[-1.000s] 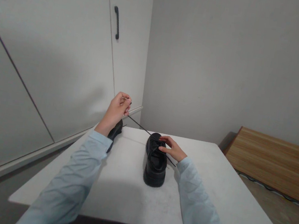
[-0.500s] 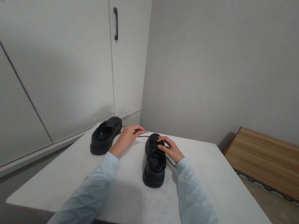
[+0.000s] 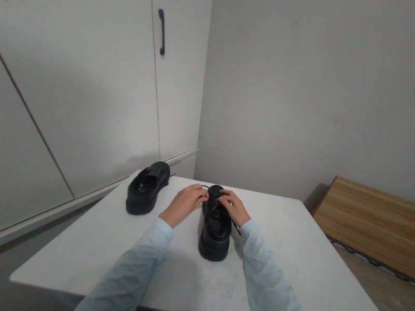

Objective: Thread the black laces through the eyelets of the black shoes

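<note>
A black lace-up shoe (image 3: 213, 247) stands on the table with its heel towards me. My left hand (image 3: 186, 202) is at the left side of its lacing, thumb and fingers pinched together on a thin black shoelace (image 3: 206, 186). Part of that lace loops up behind the fingertips. From the right, my right hand (image 3: 235, 210) reaches over the shoe's upper, its bent fingers gripping near the eyelets; the exact grip is partly hidden. Another lace end (image 3: 237, 228) hangs out below the right wrist. The matching black shoe (image 3: 140, 203) sits apart at the left.
The white table (image 3: 288, 289) carries both shoes. A white cabinet (image 3: 85, 78) with dark handles stands close on the left, and a grey wall (image 3: 320, 89) rises behind. At the right is a wood-grain panel (image 3: 380, 230).
My left hand has moved right, bringing the shoelace from the gap between the shoes to the nearer shoe's lacing. My right hand has shifted slightly left, its fingers still on the shoe.
</note>
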Available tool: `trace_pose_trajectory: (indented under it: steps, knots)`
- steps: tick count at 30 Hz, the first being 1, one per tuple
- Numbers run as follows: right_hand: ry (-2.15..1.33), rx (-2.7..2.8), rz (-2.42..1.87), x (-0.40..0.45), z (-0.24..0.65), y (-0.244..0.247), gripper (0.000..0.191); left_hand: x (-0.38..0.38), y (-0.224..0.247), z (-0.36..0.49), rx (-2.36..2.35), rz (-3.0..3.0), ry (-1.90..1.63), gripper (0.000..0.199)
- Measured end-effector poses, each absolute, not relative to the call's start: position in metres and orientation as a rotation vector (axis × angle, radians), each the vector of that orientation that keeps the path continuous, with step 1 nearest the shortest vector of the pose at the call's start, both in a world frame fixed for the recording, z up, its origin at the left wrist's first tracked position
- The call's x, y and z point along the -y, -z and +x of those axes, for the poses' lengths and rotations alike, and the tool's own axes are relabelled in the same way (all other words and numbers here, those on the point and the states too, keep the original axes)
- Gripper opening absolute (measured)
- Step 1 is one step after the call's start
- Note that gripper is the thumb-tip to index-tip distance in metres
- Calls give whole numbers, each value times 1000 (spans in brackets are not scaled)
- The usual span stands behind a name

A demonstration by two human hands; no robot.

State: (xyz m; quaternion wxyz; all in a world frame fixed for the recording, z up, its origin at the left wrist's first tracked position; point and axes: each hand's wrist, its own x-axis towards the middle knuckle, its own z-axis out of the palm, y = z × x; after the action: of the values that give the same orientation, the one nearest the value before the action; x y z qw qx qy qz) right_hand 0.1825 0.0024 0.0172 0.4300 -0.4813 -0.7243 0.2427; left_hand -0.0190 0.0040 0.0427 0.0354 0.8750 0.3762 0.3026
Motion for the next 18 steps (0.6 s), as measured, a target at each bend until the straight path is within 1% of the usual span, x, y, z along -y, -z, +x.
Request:
trace_pose_trajectory:
  steps: [7, 12, 18]
  knots:
    - [-665, 1787, -1218, -6, 180, -15, 20, -3, -39, -15, -1174, 2672, -948, 13]
    - [-698, 1790, -1229, -10, 180, -12, 20, -3, -37, -12, -1154, 2463, -1040, 12]
    - [-757, 1780, -1215, -16, 181, -7, 21, -7, -31, -8, -1075, 2292, -1121, 20]
